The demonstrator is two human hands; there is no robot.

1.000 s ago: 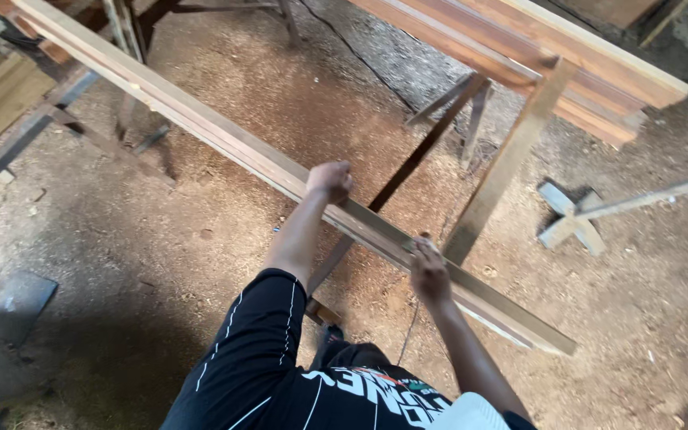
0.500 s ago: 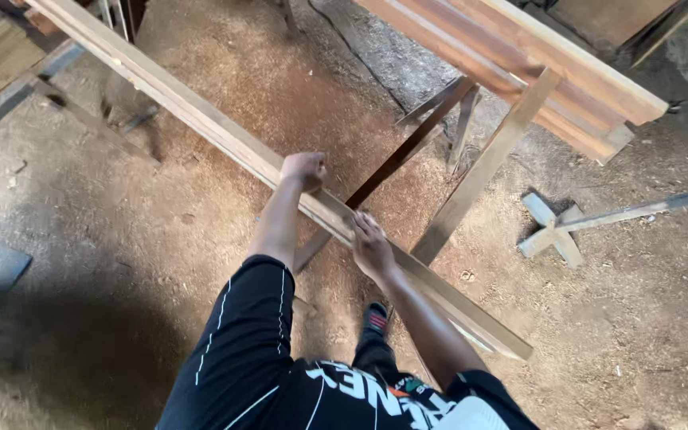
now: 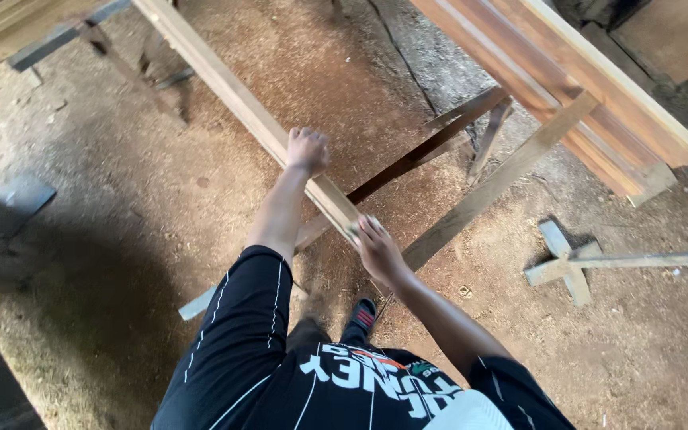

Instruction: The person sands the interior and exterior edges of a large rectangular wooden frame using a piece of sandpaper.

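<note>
Hands had been shifted: the left hand (image 3: 308, 150) was clamped on the long plank (image 3: 232, 95), the right hand (image 3: 376, 248) moved to its near end, which implied forward feeding.

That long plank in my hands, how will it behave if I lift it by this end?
The plank looks straight and thick, so probably stiff. It runs far past the left hand and right hand, so likely heavy and apt to swing. Its flat faces shouldn't roll.

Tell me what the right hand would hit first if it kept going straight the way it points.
The right hand points up-left along the plank whose end it already touches; next in that line is probably the left hand gripping it, though depth is unclear.
</note>
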